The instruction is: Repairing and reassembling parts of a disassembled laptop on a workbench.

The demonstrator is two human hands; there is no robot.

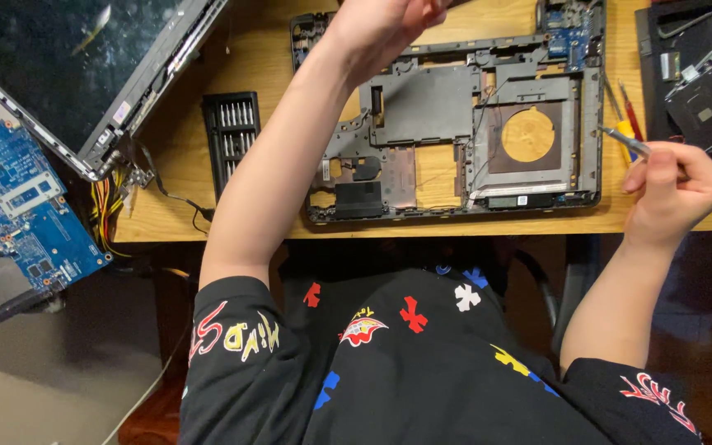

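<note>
Hands apart: the left hand (389, 21) reaches over the far edge of the stripped laptop base (455, 124), grip cut off, can't tell; the right hand (673, 189) pinches a screwdriver (624, 142) at the desk's (175, 165) right edge. Best seat the tip squarely, chassis flat mid-desk.

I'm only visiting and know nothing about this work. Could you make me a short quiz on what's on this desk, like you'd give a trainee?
1. True or false: the right hand holds a screwdriver.
2. What lies on the table between the screen lid and the laptop base? A) black bit case B) a mug C) a keyboard
3. Fill in: the loose circuit board at far left is ____ in colour.
Key: 1 true; 2 A; 3 blue.
</note>
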